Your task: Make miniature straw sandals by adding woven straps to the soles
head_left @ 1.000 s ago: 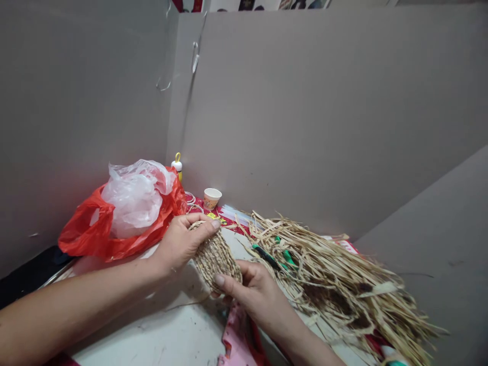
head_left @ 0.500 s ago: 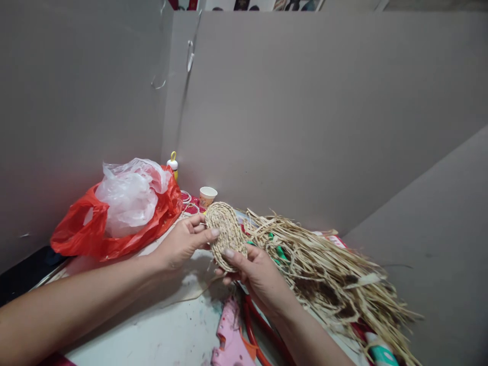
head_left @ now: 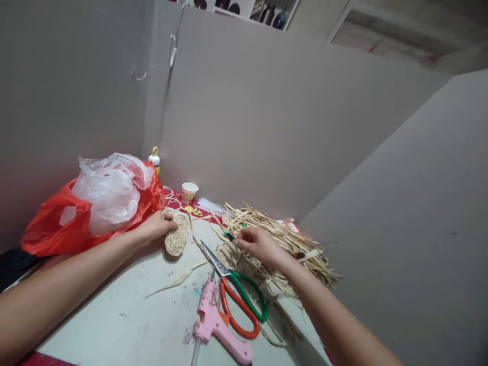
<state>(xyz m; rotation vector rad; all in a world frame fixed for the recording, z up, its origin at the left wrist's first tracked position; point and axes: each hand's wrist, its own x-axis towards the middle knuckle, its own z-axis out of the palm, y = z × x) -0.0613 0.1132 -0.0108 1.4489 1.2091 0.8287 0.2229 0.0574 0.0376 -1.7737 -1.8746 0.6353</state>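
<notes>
- Left hand (head_left: 154,226), fingers bent narrow, touches the upper left edge of the oval coil of braided tan straw (head_left: 177,238), over the white tabletop (head_left: 122,325); cannot tell if it grips
- Right hand (head_left: 263,247), fingers curled narrow, meets the slim dark tool with a green end (head_left: 230,235) beside the loose tan straw pile (head_left: 274,230); hold unclear
- Step, seemingly: steadying the coil while reaching for the tool
- Lifting the tool would call for a firm pinch, free of straw

The person's left hand (head_left: 158,225) and right hand (head_left: 261,246) are bare. Behind each hand, a bare wrist (head_left: 138,237) adjoins a bare forearm (head_left: 76,274), widening away from the hand.
</notes>
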